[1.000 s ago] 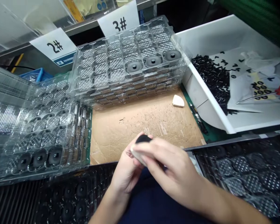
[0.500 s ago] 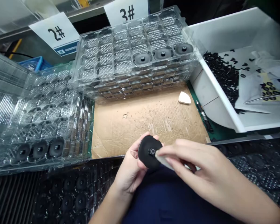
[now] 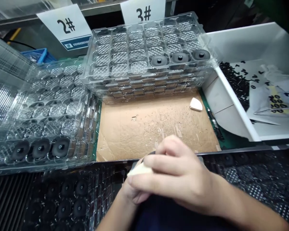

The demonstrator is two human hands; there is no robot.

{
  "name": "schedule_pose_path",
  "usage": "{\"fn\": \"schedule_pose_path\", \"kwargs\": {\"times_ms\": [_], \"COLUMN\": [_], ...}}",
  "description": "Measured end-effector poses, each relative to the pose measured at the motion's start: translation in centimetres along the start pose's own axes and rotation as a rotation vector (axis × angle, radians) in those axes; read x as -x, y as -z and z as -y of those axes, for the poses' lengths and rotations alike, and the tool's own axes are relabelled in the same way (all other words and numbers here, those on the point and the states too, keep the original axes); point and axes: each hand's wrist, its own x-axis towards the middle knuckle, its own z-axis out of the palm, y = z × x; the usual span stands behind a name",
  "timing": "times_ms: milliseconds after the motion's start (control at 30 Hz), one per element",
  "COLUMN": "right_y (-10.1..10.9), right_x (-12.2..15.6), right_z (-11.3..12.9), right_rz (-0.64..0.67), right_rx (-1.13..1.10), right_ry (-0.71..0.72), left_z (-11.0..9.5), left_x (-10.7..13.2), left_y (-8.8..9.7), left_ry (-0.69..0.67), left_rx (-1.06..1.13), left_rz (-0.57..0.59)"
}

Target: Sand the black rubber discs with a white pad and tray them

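- Because the right hand (image 3: pixel 180 173) lies over the left hand (image 3: pixel 132 189), the two are together and low above the person's lap, with the right fingers closed around a pale wedge (image 3: pixel 139 169).
- A black rounded piece (image 3: pixel 150 153) shows only as a sliver behind those fingers, so how the left hand grips it cannot be told.
- Clear blister trays (image 3: pixel 146 48) stand stacked behind a bare cardboard sheet (image 3: pixel 156 128), with black discs (image 3: pixel 180 57) along their nearest row; a second stack (image 3: pixel 43 109) lies to the left. The numbered cards 2# (image 3: pixel 65 27) and 3# (image 3: pixel 143 12) seem to mark the stacks apart.
- A white wedge (image 3: pixel 196 104) lies within reach on the cardboard, probably kept there for easy pickup.
- A white bin (image 3: pixel 233 96) at the right holds loose black scraps (image 3: pixel 233 81), apparently gathered there, away from the trays.
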Motion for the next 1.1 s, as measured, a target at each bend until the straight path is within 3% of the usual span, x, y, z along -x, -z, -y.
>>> {"fn": "schedule_pose_path", "kwargs": {"times_ms": [67,167,267,400,533,700,833,900,967,1033,1100], "right_y": [-0.2,-1.3,-3.9,-7.7,-9.3,-8.9,-5.6,-3.6,-2.1,-1.4,-1.1], "right_x": [0.1,1.6,4.4,7.9,9.5,9.9,7.0,4.5,2.0,0.4,-0.3], "right_z": [-0.9,-3.5,-6.0,-7.2,-6.0,-5.6,-4.8,-2.9,-0.7,0.9,1.6], "right_rz": [-0.05,-0.146,-0.093,-0.052,-0.027,-0.007,-0.038,-0.094,-0.138,-0.067,0.034], "right_rx": [-0.113,-0.222,-0.25,-0.099,0.027,0.125,0.114,0.083,0.048,-0.006,0.019], "right_ry": [-0.075,-0.49,-0.811,-0.885,-0.903,-0.887,-0.802,-0.676,-0.322,-0.059,-0.056], "left_z": [-0.2,-0.8,-1.3,-1.4,-1.5,-1.5,-1.4,-1.3,-1.2,-1.1,-0.8], "left_x": [0.1,0.3,0.5,0.8,1.0,0.8,0.9,1.1,1.2,1.3,1.3], "left_y": [0.4,1.1,2.0,3.0,3.1,2.9,2.5,2.0,1.5,1.1,0.8], "left_ry": [0.04,0.067,0.059,0.045,0.029,-0.008,0.003,-0.004,-0.023,-0.042,-0.052], "left_rx": [0.066,0.194,0.275,0.32,0.31,0.271,0.22,0.175,0.117,0.07,0.038], "left_rz": [0.051,0.17,0.232,0.246,0.277,0.28,0.235,0.212,0.175,0.144,0.124]}}
